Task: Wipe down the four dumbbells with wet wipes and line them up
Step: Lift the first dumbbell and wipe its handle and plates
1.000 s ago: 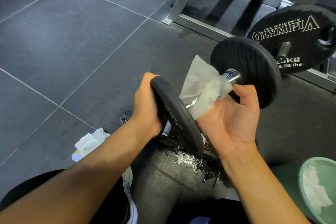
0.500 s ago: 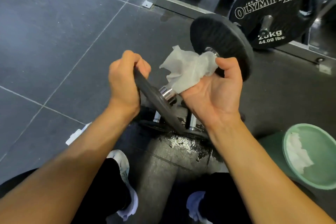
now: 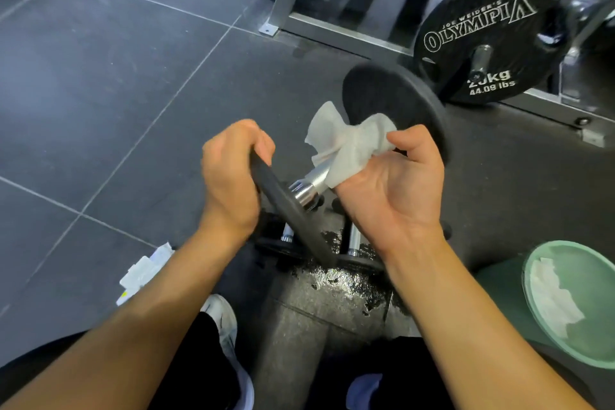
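Step in hand, as I judge it: wiping the bar of one dumbbell (image 3: 317, 175). It is held off the floor at centre frame, tilted from lower left to upper right. Its near plate (image 3: 293, 213) sits low at centre. Its far plate (image 3: 386, 96) stands upper right of centre, in front of a large weight plate (image 3: 482, 46) on the rack.

Method I advise:
- Let the plate-side grip act as the anchor so the bar cannot roll.
- Draw the wet wipe (image 3: 346, 143) down the bare chrome toward the near collar, twisting as it goes.
- Flatten the wipe first. It is bunched, and a loose corner sticks up to the left, so little cloth meets metal.
- Do the plate faces afterwards.

Left hand (image 3: 229, 176): the fingers (image 3: 261, 143) are curled over the rim of the near plate and grip it. The wrist is bent, and the forearm enters from lower left.

Right hand (image 3: 396, 190): the palm faces the camera, under the bar, close to the far plate. The thumb pinches the wipe against the bar. The remaining fingers are hidden behind cloth and bar, and I cannot tell how tightly they close.

Other dumbbells (image 3: 352, 240) lie on the floor directly below, by a wet patch (image 3: 342, 283). I cannot count them. A green bin (image 3: 592, 293) at lower right holds a used wipe (image 3: 552, 299).
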`<action>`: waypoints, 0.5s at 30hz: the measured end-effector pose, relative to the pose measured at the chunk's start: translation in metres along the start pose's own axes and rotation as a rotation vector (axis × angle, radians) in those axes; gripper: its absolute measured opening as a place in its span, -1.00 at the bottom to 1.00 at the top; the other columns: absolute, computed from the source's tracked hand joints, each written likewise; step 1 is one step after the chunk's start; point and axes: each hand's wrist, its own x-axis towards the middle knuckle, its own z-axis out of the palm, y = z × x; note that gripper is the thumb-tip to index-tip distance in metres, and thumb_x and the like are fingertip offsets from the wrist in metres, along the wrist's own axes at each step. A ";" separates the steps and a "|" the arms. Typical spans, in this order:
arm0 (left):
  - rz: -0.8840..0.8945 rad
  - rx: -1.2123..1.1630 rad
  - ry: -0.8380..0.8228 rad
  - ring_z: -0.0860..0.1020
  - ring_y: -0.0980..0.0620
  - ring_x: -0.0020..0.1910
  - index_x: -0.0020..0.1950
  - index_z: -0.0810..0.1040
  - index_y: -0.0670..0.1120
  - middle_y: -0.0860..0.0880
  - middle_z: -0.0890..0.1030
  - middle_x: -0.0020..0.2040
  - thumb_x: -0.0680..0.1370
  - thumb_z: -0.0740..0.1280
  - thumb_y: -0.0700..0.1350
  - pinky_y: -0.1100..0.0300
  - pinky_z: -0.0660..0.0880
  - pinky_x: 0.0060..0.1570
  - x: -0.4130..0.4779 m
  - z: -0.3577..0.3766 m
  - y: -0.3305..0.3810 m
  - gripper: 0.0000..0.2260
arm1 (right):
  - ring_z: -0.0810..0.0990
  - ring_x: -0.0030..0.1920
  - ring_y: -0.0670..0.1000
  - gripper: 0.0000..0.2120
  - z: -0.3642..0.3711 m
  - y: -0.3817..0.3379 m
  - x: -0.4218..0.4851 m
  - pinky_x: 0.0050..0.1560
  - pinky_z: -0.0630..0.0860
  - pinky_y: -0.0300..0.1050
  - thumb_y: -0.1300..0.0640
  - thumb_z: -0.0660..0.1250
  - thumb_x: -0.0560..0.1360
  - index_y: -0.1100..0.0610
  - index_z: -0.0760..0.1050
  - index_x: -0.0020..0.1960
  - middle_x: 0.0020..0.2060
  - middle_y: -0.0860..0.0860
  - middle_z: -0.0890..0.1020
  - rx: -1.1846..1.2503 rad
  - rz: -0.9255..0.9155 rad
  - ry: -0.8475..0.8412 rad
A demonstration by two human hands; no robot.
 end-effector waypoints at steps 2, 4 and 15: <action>0.539 0.413 -0.239 0.38 -0.16 -0.32 -0.41 0.39 -0.24 -0.18 0.41 -0.39 0.54 0.16 -0.25 -0.05 0.31 -0.20 -0.006 -0.002 0.002 -0.69 | 0.57 0.18 0.23 -0.85 0.001 0.001 0.000 0.42 0.34 0.10 0.22 0.25 0.38 0.13 0.38 -0.36 -0.13 0.13 0.56 -0.058 -0.067 0.044; 0.840 0.609 -0.337 0.36 -0.13 -0.35 -0.42 0.42 -0.24 -0.18 0.43 -0.40 0.55 0.16 -0.26 -0.07 0.30 -0.18 -0.008 -0.001 0.006 -0.67 | 0.67 0.02 0.20 -0.82 0.002 0.001 -0.001 0.30 0.43 0.16 0.23 0.22 0.39 0.11 0.40 -0.39 -0.23 0.10 0.57 -0.083 -0.128 0.044; -0.855 -0.532 0.126 0.23 0.04 -0.60 -0.64 0.25 -0.06 0.02 0.23 -0.60 0.51 0.10 -0.27 0.32 0.21 -0.49 0.015 0.001 -0.025 -0.51 | 0.47 0.33 0.25 -0.52 0.002 0.003 -0.004 0.43 0.39 0.24 0.24 0.27 0.37 0.29 0.44 0.28 0.29 0.24 0.48 -0.084 0.016 -0.114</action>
